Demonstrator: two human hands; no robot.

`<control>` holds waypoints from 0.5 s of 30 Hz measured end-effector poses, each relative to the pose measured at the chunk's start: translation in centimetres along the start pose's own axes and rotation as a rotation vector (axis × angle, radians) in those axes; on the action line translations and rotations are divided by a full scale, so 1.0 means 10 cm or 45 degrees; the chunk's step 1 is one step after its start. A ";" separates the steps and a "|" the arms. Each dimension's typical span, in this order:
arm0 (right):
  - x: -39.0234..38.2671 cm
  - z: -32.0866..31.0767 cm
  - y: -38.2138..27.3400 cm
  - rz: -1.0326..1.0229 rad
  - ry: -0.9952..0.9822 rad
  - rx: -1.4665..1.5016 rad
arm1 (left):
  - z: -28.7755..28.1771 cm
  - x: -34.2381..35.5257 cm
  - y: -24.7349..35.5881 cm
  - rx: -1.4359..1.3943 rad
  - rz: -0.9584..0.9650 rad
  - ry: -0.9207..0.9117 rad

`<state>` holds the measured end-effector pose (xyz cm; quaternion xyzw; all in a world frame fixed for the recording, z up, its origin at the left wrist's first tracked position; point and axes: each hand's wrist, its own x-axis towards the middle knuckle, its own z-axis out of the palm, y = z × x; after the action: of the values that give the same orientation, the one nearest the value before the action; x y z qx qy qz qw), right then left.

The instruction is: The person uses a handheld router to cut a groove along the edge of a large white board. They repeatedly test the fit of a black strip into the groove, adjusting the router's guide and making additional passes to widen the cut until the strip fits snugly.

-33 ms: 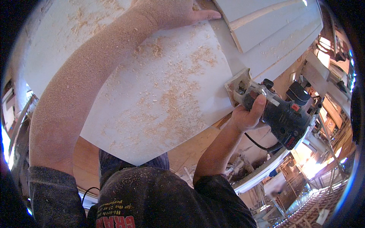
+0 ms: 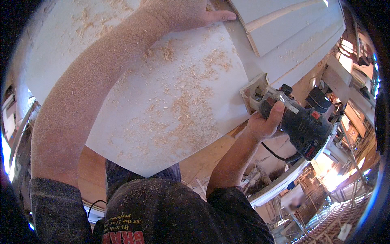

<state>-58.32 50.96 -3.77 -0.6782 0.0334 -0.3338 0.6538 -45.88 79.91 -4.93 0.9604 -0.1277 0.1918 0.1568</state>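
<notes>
In my right hand is a dark router with a pale base, my thumb wrapped over its body. The router is tilted on its side, its base against the right edge of a white board. Wood shavings lie scattered over that board. My left arm, coated in sawdust, reaches across it to the far side. There my left hand rests on the board with the thumb stretched out to the right; the frame's upper edge cuts off its other fingers.
Beyond the board's right edge lies another pale panel with a wooden strip on it. A black cord hangs below the router. Timber pieces and scraps clutter the floor at the right. My dusty dark shirt is close to the board's near corner.
</notes>
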 end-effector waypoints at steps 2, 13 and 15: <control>-0.01 0.01 -0.02 0.027 0.026 -0.026 | -0.02 0.01 0.01 -0.010 -0.008 -0.010; 0.01 -0.05 0.03 -0.007 0.028 -0.094 | -0.05 0.06 0.00 -0.018 -0.001 -0.017; 0.01 -0.04 0.02 -0.002 0.028 -0.119 | -0.07 0.07 0.00 -0.026 -0.004 -0.019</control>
<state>-58.38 50.59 -3.95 -0.7044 0.0554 -0.3398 0.6208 -45.49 80.02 -4.05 0.9604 -0.1291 0.1831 0.1658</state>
